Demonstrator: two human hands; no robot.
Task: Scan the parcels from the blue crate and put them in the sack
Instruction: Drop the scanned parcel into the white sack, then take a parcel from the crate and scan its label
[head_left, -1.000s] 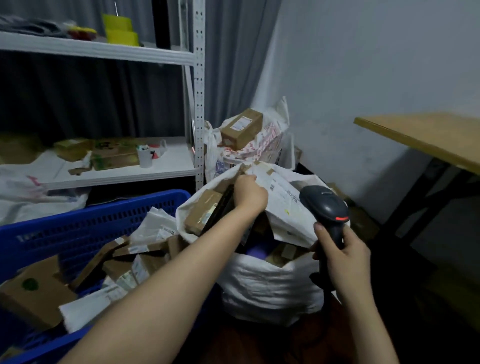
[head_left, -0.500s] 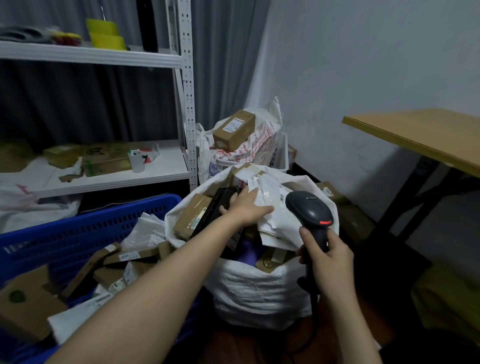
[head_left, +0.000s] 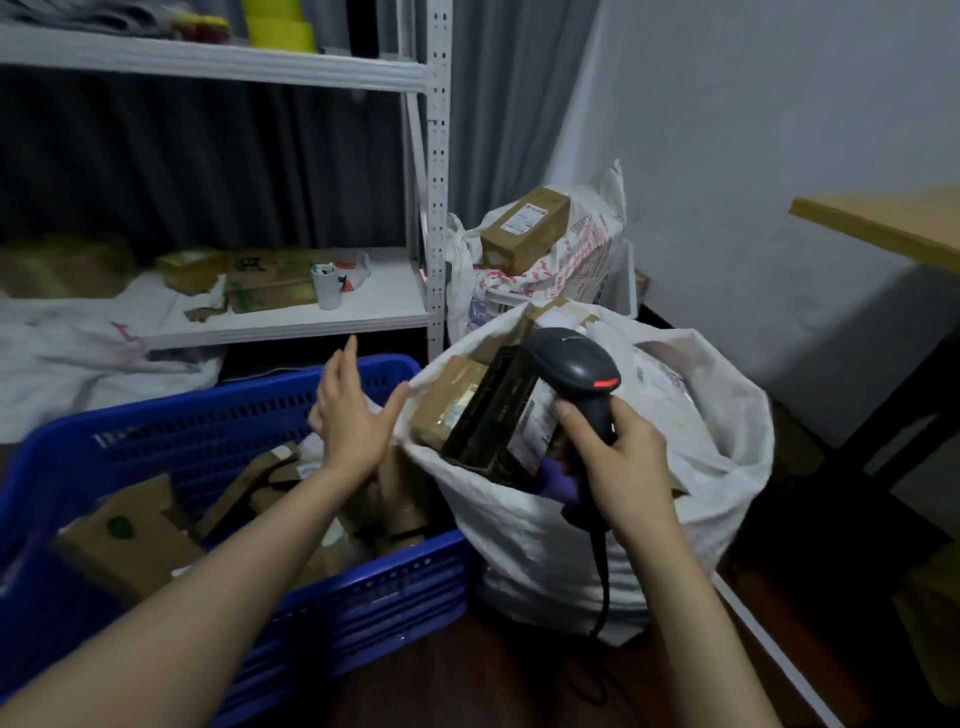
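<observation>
**Sack heaped high, crate not yet emptied**

The person's left hand (head_left: 349, 415) hangs over the far corner of the blue perforated plastic crate (head_left: 363, 587). Its fingers (head_left: 340, 369) are straight and spread and hold nothing, and the thumb is close by the rim of the white woven plastic sack (head_left: 545, 530). The right hand (head_left: 618, 457) has its fingers (head_left: 571, 415) wrapped round the grip of the black handheld barcode scanner (head_left: 571, 364), held over the sack's mouth.

The sack stands on the floor against the crate, piled to the rim. A brown cardboard box (head_left: 447, 400) and a flat black carton (head_left: 493, 415) lean at its near edge. A jumble of brown cardboard parcels (head_left: 130, 535) lies in the crate. I'd judge the job well under way but unfinished: no parcel is in hand, and several remain to be scanned and sacked.
</observation>
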